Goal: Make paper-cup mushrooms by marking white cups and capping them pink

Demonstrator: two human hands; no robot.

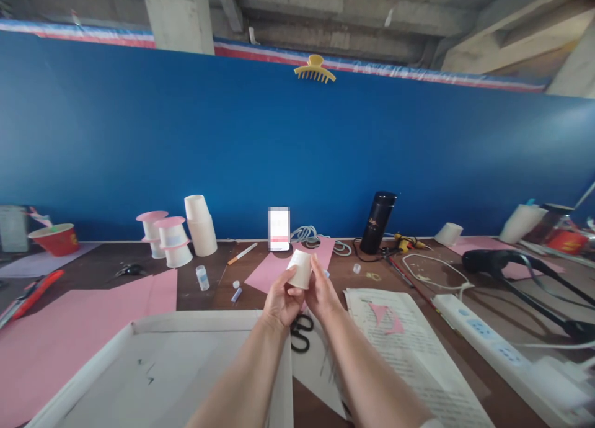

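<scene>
A white paper cup (300, 270) is held a little above the table, slightly tilted, with its narrower end up. My left hand (281, 299) grips its left side and lower edge, the fingers curled around it. Against the cup's other side my right hand (320, 290) presses its fingers. Behind both hands lies pink paper (267, 273). Just below them are the black handles of a pair of scissors (300, 334), partly covered by my right forearm. A small purple stick (237, 294) and a white cap (236, 284) lie to the left.
At the back left stand stacked paper cups (201, 229) and cups joined with pink discs (173, 236). A phone (279, 229) leans at the back, beside coiled cable. A black thermos (377, 223), printed sheets (413, 341), a power strip (488, 338) and a white tray (195, 321) surround the work area.
</scene>
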